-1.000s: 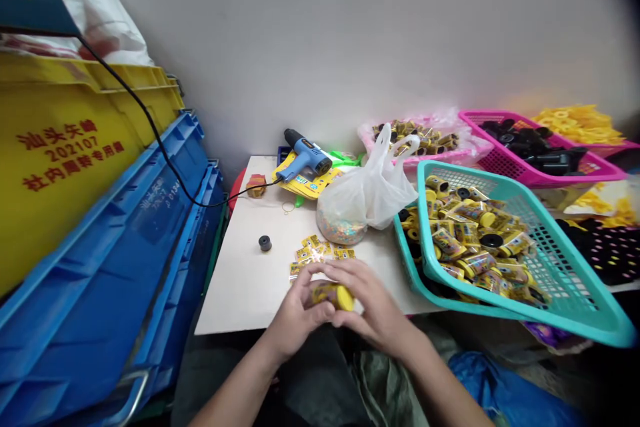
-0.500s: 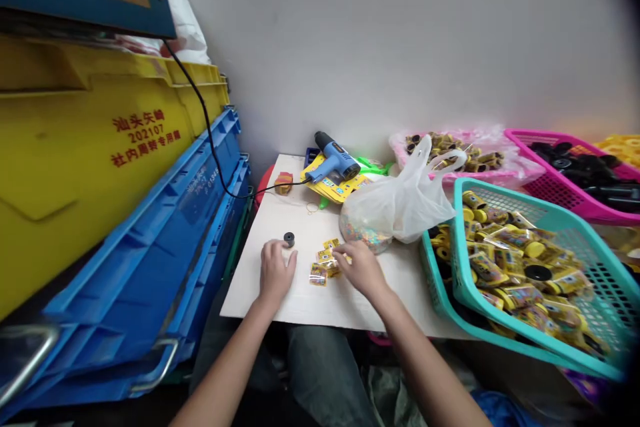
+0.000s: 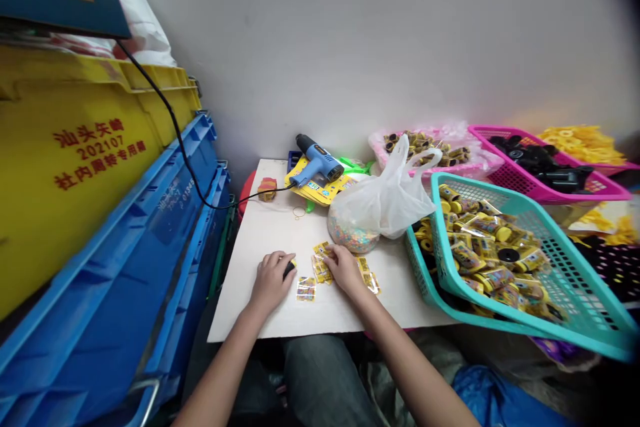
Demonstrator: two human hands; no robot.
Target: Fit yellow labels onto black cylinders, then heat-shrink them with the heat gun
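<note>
My left hand is closed round a small black cylindrical piece, partly hidden by the fingers. A bit of yellow shows beside that piece. My right hand has its fingertips pressed together on the yellow printed labels, which look like shiny clear-edged sleeves. More of these labels lie under and to the right of that hand. One separate label lies flat between my two hands.
A blue heat gun rests on yellow cards at the back. A tied plastic bag of coloured beads stands right of it. Turquoise baskets with yellow wrapped tubes are at right, pink baskets behind. Blue crates line the left.
The black piece, standing on the table before, is now in my left hand. My right hand has come down onto the labels, which are more spread out. The view has shifted right.
</note>
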